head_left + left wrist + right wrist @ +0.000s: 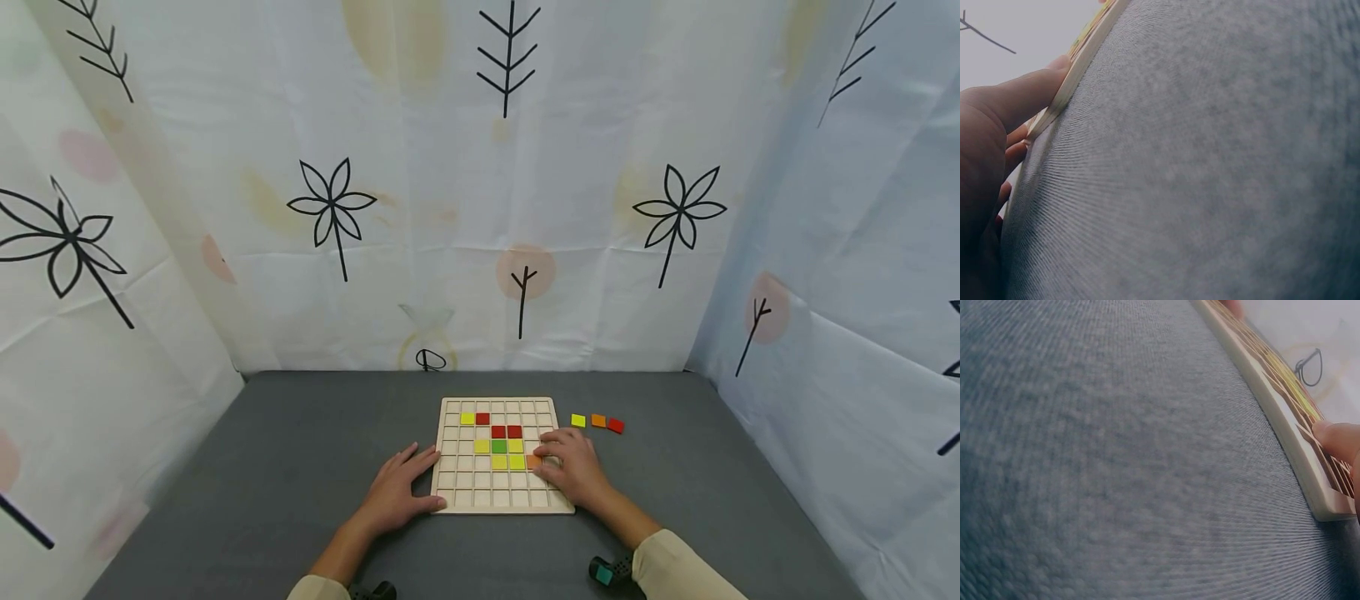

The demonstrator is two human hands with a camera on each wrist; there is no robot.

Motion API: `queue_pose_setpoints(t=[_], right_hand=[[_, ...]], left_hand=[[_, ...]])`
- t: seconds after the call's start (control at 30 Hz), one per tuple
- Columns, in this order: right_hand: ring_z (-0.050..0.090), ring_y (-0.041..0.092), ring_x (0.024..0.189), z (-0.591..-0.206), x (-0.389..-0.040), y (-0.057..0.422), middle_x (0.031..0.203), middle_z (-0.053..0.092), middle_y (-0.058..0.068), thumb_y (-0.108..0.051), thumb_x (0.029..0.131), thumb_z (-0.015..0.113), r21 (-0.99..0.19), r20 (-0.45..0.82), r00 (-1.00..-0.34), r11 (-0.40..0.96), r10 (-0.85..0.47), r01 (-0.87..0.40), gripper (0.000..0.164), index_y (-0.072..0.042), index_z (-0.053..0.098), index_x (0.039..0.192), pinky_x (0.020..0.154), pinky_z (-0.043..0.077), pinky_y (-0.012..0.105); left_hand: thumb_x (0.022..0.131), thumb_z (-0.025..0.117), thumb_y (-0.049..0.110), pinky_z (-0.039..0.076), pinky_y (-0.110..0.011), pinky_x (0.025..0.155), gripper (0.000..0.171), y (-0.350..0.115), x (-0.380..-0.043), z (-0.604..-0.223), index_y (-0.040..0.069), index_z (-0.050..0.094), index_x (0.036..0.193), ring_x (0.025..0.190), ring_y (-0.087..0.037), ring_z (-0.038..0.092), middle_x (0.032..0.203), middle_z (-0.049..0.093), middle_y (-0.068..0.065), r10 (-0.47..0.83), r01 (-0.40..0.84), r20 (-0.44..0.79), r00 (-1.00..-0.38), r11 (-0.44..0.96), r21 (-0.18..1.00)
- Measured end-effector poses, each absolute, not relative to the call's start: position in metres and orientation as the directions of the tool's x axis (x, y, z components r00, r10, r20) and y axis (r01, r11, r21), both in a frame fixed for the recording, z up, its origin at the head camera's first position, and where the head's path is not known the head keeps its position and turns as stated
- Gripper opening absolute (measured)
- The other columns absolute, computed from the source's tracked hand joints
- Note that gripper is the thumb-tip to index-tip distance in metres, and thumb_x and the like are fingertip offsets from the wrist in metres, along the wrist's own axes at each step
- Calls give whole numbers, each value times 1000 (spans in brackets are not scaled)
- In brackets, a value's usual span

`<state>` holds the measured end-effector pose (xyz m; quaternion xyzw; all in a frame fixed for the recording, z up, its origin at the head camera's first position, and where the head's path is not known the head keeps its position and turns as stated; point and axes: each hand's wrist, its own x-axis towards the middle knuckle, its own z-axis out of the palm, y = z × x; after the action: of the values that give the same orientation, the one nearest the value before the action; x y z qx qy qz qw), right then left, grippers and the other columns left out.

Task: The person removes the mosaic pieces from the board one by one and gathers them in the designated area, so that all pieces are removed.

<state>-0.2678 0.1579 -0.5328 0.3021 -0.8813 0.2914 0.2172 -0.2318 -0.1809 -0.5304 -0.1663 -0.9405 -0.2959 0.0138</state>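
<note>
A pale wooden grid board (465,481) lies on the grey table, with yellow, red and green square tiles in some of its middle and upper cells. My left hand (397,492) rests at the board's left edge, its thumb near the front left corner. In the left wrist view the thumb (1032,94) touches the board's rim. Over the right part of the board, my right hand (576,468) pinches an orange tile (532,462) beside a yellow tile (517,462). The fingers partly cover that orange tile. The right wrist view shows the thumb (1338,439) above the grid.
Behind my right hand, a loose yellow tile (578,421), an orange one (598,421) and a red one (616,426) lie on the table (337,417). White patterned curtains (450,208) surround the table at the back and sides. Dark devices (609,572) sit by both wrists.
</note>
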Motion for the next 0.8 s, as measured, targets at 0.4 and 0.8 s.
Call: queue_pose_setpoints(t=[0.4,0.8], right_hand=[[51,37,111,-534,-268,158,114,65,14,-15,79,80,-378,560,-722,650,-406,-659,19,-8,76,96,83,38,57],[51,36,109,-533,-269,157,113,65,13,-16,76,82,-373,566,-719,652,-403,-660,18,-11,76,92,83,39,56]], left_hand=[[76,75,56,20,-62,109,82,-180,-231,-529,16,51,144,141,-34,28,148,46,-1,293,311,122,-948,775,550],[76,75,57,20,-61,109,83,-181,-232,-531,16,51,144,141,-34,28,148,46,-1,300,317,124,-946,774,548]])
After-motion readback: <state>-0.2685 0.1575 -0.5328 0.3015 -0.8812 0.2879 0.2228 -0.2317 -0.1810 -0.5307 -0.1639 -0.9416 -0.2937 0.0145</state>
